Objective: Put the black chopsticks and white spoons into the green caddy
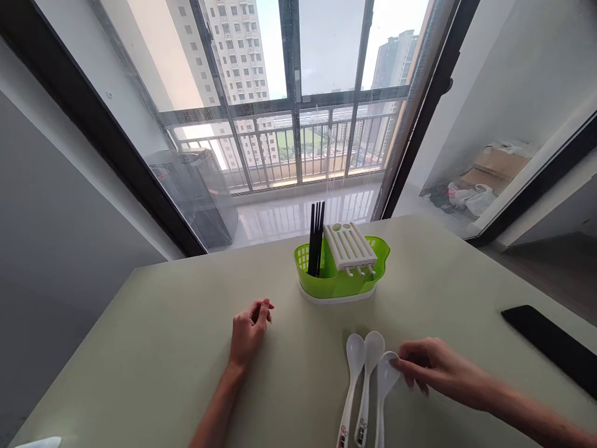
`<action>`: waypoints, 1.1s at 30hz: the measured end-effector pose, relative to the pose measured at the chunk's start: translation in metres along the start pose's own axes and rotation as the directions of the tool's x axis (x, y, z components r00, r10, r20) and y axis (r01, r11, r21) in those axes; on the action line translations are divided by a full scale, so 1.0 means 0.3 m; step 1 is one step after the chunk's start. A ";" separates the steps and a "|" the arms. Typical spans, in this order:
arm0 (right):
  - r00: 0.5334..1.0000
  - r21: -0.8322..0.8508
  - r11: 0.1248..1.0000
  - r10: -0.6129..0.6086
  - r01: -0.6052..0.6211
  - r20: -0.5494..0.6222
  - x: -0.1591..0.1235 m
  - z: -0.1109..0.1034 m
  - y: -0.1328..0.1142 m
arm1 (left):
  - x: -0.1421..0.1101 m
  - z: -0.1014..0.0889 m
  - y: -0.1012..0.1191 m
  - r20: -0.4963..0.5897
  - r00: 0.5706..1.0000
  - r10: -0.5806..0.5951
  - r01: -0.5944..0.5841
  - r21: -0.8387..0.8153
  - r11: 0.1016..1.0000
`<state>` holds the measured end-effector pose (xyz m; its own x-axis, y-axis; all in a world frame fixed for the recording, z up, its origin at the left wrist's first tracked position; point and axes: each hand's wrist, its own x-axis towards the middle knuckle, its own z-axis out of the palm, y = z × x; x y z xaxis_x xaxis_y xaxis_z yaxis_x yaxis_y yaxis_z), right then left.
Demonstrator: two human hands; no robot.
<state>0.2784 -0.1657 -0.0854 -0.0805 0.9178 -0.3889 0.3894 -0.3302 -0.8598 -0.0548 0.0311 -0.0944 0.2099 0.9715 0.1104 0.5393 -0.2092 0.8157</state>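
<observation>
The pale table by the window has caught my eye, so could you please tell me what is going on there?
A person's right hand has its fingertips at the bowl of the rightmost of three white, long-handled spoons, which lie side by side on the pale table. The left hand is loosely curled, with nothing visible in it. Beyond the spoons stands a bright green basket holding upright black chopsticks.

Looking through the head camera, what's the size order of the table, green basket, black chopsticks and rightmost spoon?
1. Table
2. Green basket
3. Black chopsticks and rightmost spoon: unsure; they look close, and the spoon lies nearer the camera.
</observation>
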 end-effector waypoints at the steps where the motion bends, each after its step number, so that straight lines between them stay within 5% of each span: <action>1: 1.000 0.009 1.000 0.004 -0.004 -0.013 -0.013 -0.010 -0.018 | 0.000 0.000 0.000 0.000 1.000 -0.002 0.002 0.002 1.000; 6: 0.983 -0.115 0.992 -0.062 0.043 -0.173 -0.090 -0.090 -0.155 | 0.000 -0.002 0.000 0.016 1.000 -0.018 0.018 -0.006 1.000; 9: 0.920 -0.277 0.952 -0.222 0.132 -0.323 -0.129 -0.137 -0.268 | -0.001 -0.002 -0.002 0.020 1.000 -0.014 0.015 -0.013 1.000; 11: 0.808 -0.415 0.891 -0.378 0.185 -0.452 -0.144 -0.154 -0.351 | -0.002 0.000 -0.003 0.018 1.000 -0.012 0.012 -0.018 1.000; 14: 0.569 -0.665 0.740 -0.589 0.097 -0.573 -0.142 -0.156 -0.468 | -0.004 0.002 -0.005 0.015 1.000 -0.008 0.008 -0.013 1.000; 17: 0.337 -0.835 0.550 -0.793 0.034 -0.508 -0.103 -0.143 -0.549 | -0.008 0.001 -0.009 0.018 1.000 0.003 -0.003 -0.006 1.000; 20: 0.179 -0.932 0.359 -0.922 0.052 -0.345 -0.034 -0.127 -0.583 | -0.011 -0.001 -0.014 0.026 1.000 0.015 -0.015 0.007 1.000; 22: 0.170 -0.956 0.284 -0.948 0.077 -0.268 0.016 -0.115 -0.586 | -0.013 -0.001 -0.020 0.028 0.999 0.022 -0.023 0.016 1.000; 28: 0.243 -0.987 0.113 -0.967 0.118 -0.082 0.138 -0.070 -0.546 | -0.012 0.005 -0.032 0.024 1.000 0.019 -0.020 0.023 1.000; 33: 0.307 -0.993 0.057 -0.952 0.105 -0.022 0.199 -0.043 -0.489 | -0.011 0.005 -0.026 0.028 0.999 0.024 -0.025 0.024 0.999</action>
<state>0.2284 -0.0596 0.0217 -0.3749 0.6006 0.7062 0.9247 0.2963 0.2390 -0.0585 0.0293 -0.1019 0.2456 0.9626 0.1141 0.5530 -0.2359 0.7991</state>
